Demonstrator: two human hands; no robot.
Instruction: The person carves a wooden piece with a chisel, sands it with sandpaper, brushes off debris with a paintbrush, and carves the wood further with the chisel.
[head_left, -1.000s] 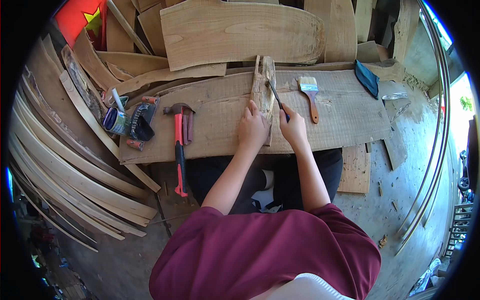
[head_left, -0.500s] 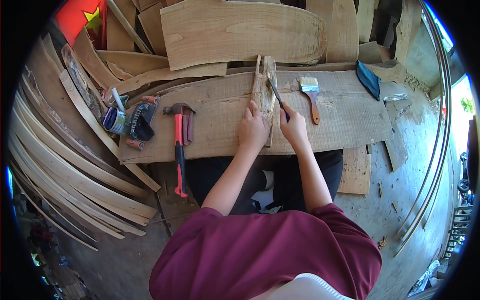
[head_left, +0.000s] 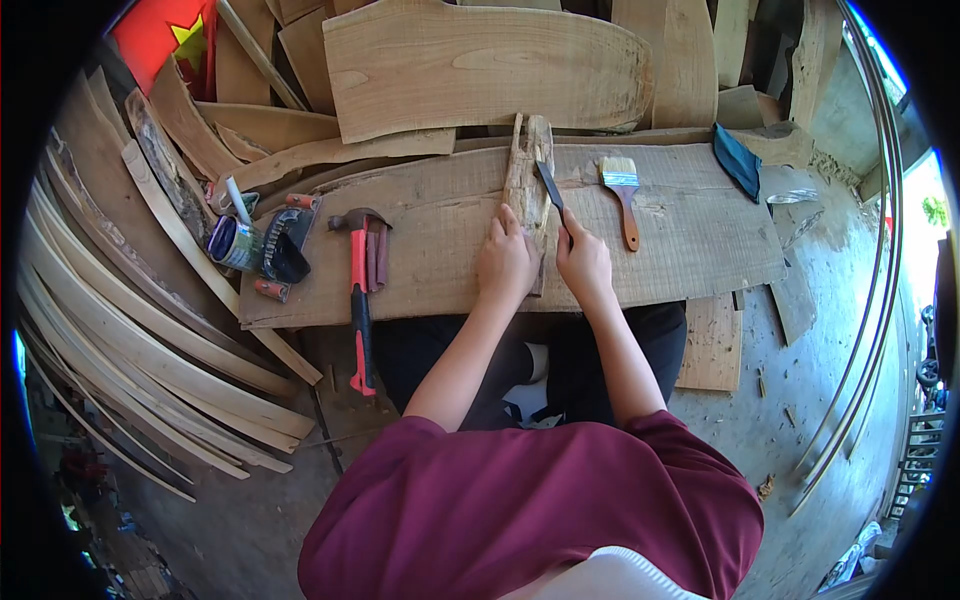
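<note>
A rough, weathered strip of wood [head_left: 522,180] lies lengthwise across the wide plank [head_left: 430,240] in front of me. My left hand [head_left: 507,258] is closed over its near part and presses it against the plank. In my right hand [head_left: 584,262] is a narrow dark-bladed chisel [head_left: 549,184], gripped by the handle. Its blade points away from me and its tip rests at the strip's right side. To the right lies a paintbrush [head_left: 622,195] with a wooden handle, and on the left a red and black hammer [head_left: 359,290].
A tin can [head_left: 235,243] and a black and orange tool [head_left: 285,243] sit at the plank's left end. A teal cloth [head_left: 737,162] lies at the far right. Boards [head_left: 480,70] stand behind, and curved strips [head_left: 150,340] are stacked on the left.
The chisel and my right hand have shifted slightly left and the blade is tilted a little differently, its tip now lower on the strip. My left hand stays nearly in place.
</note>
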